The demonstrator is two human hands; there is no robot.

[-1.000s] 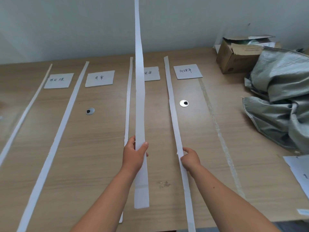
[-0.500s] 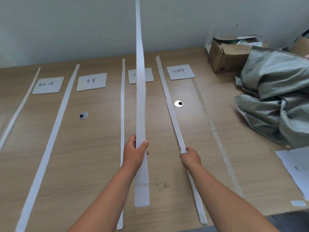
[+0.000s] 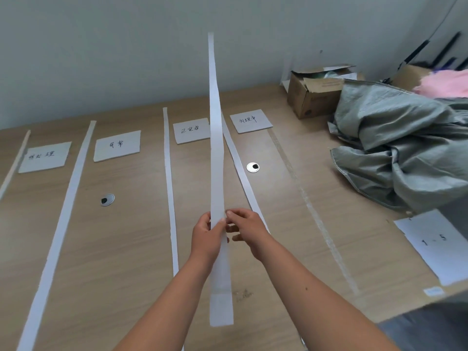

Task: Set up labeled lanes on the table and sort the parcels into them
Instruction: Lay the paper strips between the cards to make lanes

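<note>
A long white paper strip [image 3: 216, 138] stands upright above the wooden table [image 3: 126, 236]. My left hand [image 3: 205, 238] grips it at mid-height. My right hand [image 3: 247, 228] pinches the same strip's right edge just beside my left thumb. Other white strips lie flat as lane dividers: a wide strip [image 3: 63, 211] on the left, a narrow strip [image 3: 170, 183] in the middle, and a slanted strip [image 3: 240, 171] on the right. Several handwritten label cards lie at the far side, among them one card [image 3: 117, 145] and another card [image 3: 250, 120].
A crumpled grey woven sack [image 3: 395, 148] covers the table's right side, with an open cardboard box [image 3: 314, 95] behind it. A white sheet marked "1 - 5" [image 3: 440, 244] lies at the right front edge. Two metal cable grommets [image 3: 107, 200] [image 3: 252, 167] sit in the tabletop.
My right hand has let go of the slanted strip on the table and moved left to pinch the upright strip. My head has turned right and tilted up a little.
</note>
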